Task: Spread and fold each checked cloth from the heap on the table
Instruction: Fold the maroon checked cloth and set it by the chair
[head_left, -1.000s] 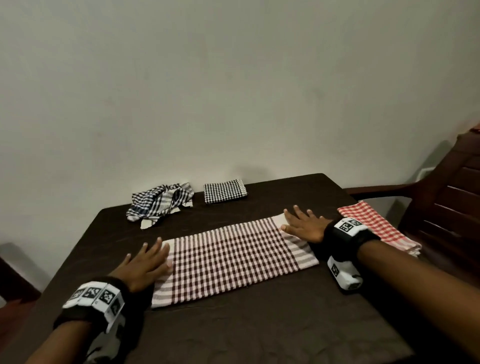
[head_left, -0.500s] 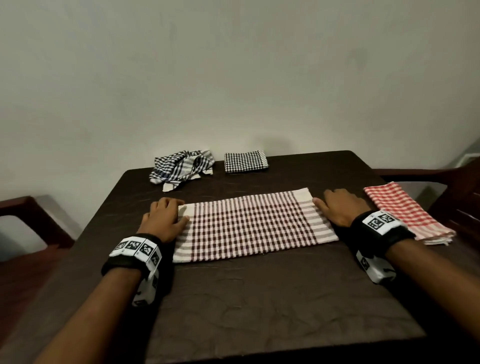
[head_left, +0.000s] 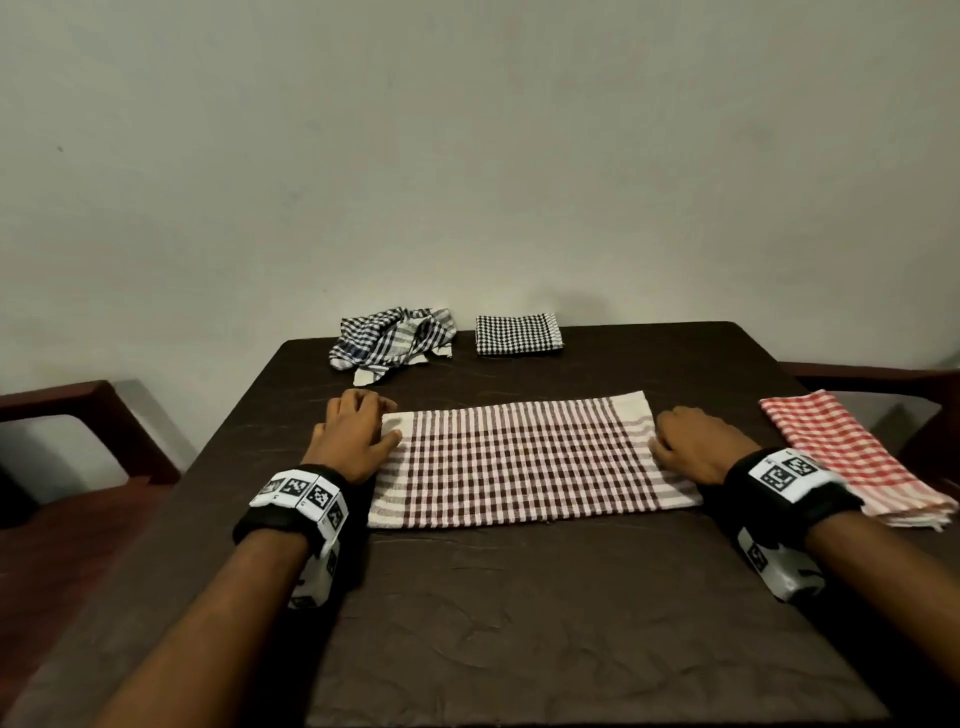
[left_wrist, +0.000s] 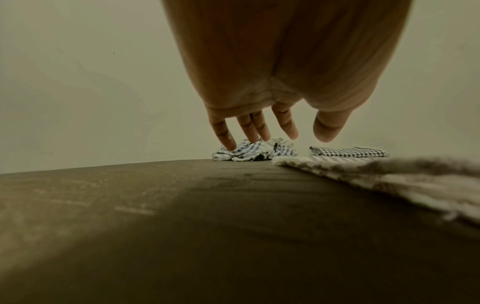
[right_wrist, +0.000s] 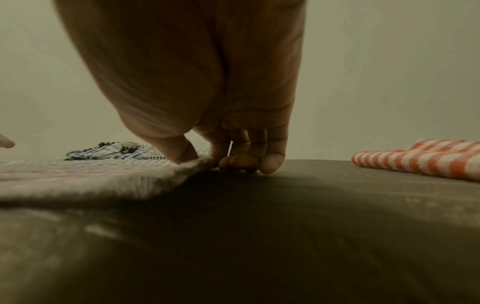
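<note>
Brown checked cloth (head_left: 524, 460) lying long axis nine-to-three on the bench (head_left: 519, 613); left hand (head_left: 353, 436) at nine, fingers (left_wrist: 285, 123) loosely spread; right hand (head_left: 698, 447) at three, pinching its edge.

The head camera looked down across the dark brown table (head_left: 519, 597) toward the wall, while both wrist cameras sat low near it, sharing the crumpled blue-checked cloth heap (left_wrist: 253, 152).

Left hand (left_wrist: 272, 82) hanging above dark table (left_wrist: 155, 226), fingers (left_wrist: 285, 123) straight and apart, apparently touching nothing; blurred pale checked cloth (left_wrist: 389, 176) at right; crumpled heap (left_wrist: 254, 152) and folded black-checked cloth (left_wrist: 348, 151) far back by wall (left_wrist: 78, 82).
</note>
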